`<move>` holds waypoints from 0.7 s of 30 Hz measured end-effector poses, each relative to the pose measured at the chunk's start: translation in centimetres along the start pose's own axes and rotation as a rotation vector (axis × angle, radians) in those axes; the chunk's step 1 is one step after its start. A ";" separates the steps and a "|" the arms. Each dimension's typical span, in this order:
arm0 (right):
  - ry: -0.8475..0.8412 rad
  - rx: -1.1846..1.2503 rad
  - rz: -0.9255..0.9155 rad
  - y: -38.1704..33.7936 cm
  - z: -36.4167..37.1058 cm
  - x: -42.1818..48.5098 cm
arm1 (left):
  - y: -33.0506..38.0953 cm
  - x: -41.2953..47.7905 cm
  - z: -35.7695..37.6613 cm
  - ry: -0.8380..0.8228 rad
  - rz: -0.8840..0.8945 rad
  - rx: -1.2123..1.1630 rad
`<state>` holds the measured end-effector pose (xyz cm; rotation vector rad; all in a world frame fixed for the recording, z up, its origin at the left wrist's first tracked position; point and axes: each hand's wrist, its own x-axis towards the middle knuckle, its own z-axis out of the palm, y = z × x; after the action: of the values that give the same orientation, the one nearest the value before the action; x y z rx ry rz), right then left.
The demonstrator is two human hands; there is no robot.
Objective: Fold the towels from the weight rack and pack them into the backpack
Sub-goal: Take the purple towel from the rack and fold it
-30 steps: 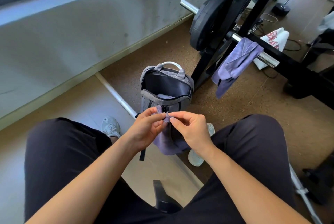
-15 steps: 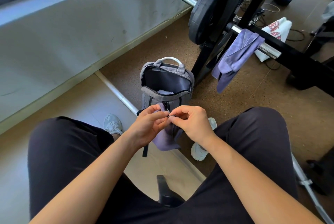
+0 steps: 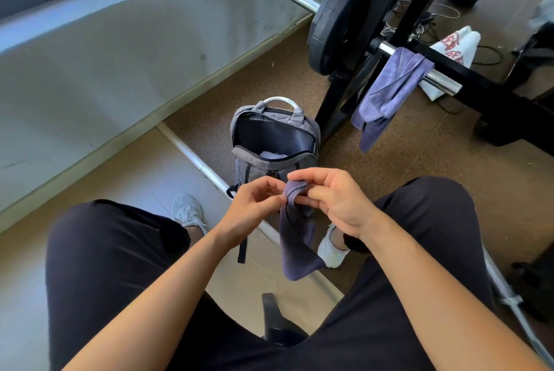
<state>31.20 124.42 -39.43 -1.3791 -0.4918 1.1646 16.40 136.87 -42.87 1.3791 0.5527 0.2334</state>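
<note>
At the centre of the frame the left hand [image 3: 254,205] and right hand [image 3: 335,199] meet on the stitched top hem of a dark purple cloth towel [image 3: 295,247]. Each grip is clamped on that hem by pinching fingertips, and the rest of the cloth hangs down between the person's knees. Just above the hands a grey fabric backpack [image 3: 263,165] stands upright on the brown floor. Its main compartment is unzipped wide, and a pale folded towel [image 3: 271,155] lies inside it. At the upper right a lilac towel [image 3: 389,86] is draped over the chrome barbell bar [image 3: 440,84]. The bar rests on the black weight rack [image 3: 335,107], beside a black weight plate [image 3: 338,23].
</note>
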 end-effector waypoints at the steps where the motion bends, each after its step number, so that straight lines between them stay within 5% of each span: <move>1: -0.003 -0.040 -0.022 -0.2 -0.2 -0.1 | 0.0 0.0 -0.1 -0.013 0.020 0.018; 11: 0.148 -0.507 -0.278 -0.5 -0.6 -0.4 | -1.5 0.2 0.3 0.072 0.255 0.410; 16: 0.183 -0.731 -0.507 -0.7 -0.3 -0.5 | -1.9 0.3 1.4 0.310 0.383 0.677; 21: 0.159 -0.584 -0.401 -0.6 0.0 -0.2 | -1.8 0.9 2.1 0.440 0.380 0.800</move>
<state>31.31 124.38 -38.82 -1.7453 -0.9946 0.5935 17.90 135.11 -44.61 2.2363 0.7894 0.6860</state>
